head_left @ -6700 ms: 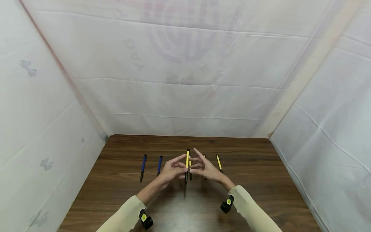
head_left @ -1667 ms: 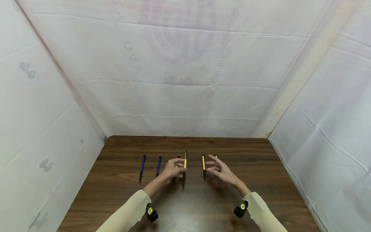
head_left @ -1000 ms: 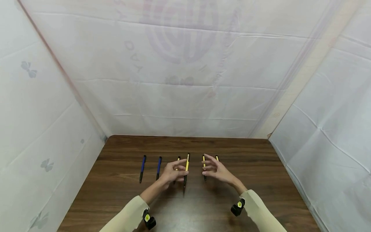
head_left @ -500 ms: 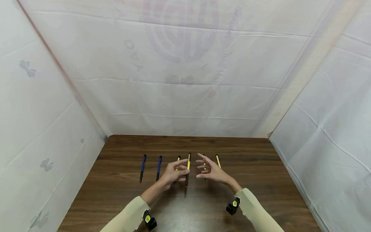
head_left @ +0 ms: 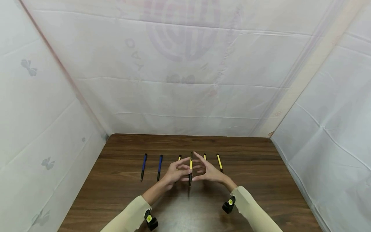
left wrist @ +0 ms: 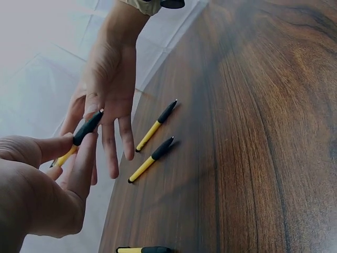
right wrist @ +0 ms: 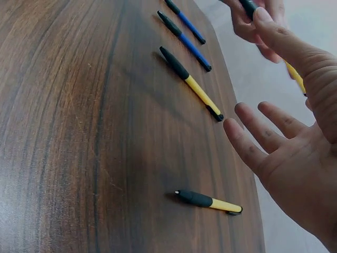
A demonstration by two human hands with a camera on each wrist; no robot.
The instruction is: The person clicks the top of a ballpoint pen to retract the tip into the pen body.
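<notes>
My left hand (head_left: 175, 172) pinches a yellow pen with a black grip (head_left: 190, 166) between thumb and fingers and holds it above the dark wooden table (head_left: 121, 193). The left wrist view shows that held pen (left wrist: 85, 130) with its black tip pointing at the palm of my right hand (left wrist: 108, 95). My right hand (head_left: 209, 172) is right beside the pen, fingers spread and straight. In the right wrist view its thumb tip reaches the held pen's black end (right wrist: 247, 6), while the right hand (right wrist: 295, 153) grips nothing.
Two blue pens (head_left: 143, 162) (head_left: 159, 163) lie to the left on the table. Yellow pens (head_left: 179, 158) (head_left: 204, 156) (head_left: 219, 162) lie behind the hands. White cloth walls (head_left: 185, 80) close in the table on three sides.
My right hand has moved left from the lying yellow pens and now meets the pen in my left hand. The left hand has kept its hold and shifted slightly right.
</notes>
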